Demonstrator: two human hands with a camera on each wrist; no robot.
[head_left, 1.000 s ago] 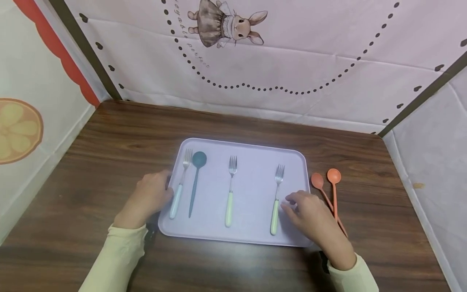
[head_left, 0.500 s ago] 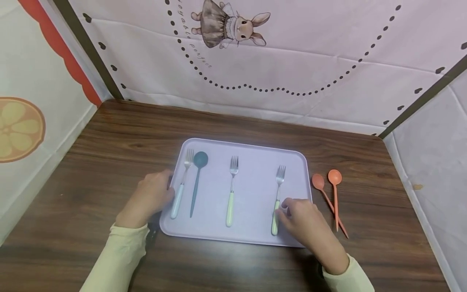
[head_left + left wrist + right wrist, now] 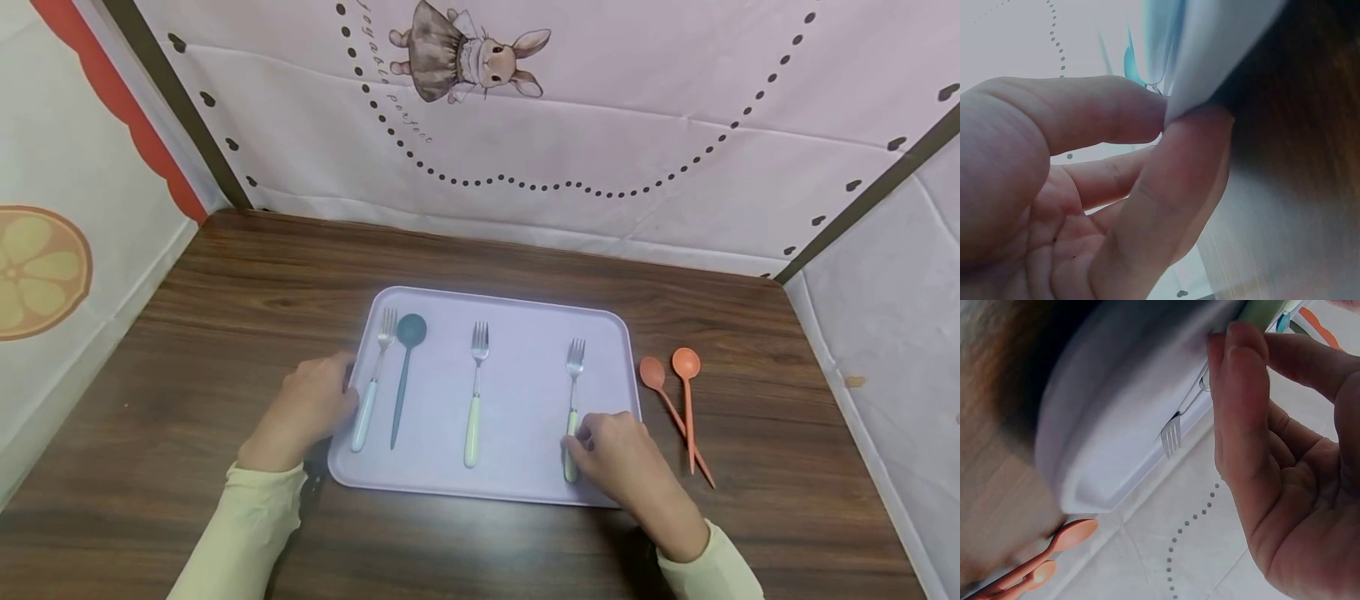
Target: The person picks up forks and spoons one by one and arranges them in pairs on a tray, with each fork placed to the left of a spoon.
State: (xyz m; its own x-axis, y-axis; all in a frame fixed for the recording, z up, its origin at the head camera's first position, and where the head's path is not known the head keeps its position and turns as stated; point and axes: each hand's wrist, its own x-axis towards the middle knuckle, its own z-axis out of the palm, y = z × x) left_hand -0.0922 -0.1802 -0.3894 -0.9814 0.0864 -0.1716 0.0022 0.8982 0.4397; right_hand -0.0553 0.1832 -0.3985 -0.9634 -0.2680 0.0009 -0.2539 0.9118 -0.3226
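A lilac tray lies on the wooden table. My left hand pinches its left rim between thumb and fingers, seen close up in the left wrist view. Over the tray's right side, my right hand pinches the pale green handle of a fork, whose tines point away. The right wrist view shows thumb and fingertips around that green handle. Another green-handled fork lies mid-tray. At the tray's left are a pale blue-handled fork and a dark teal spoon.
Two orange spoons, one brighter and one duller, lie with crossed handles on the table right of the tray. Printed cloth walls enclose the table at the back and both sides.
My right hand has moved left and down onto the rightmost fork's handle and taken hold of it. The handle end has shifted slightly right. My left hand stays on the tray rim.
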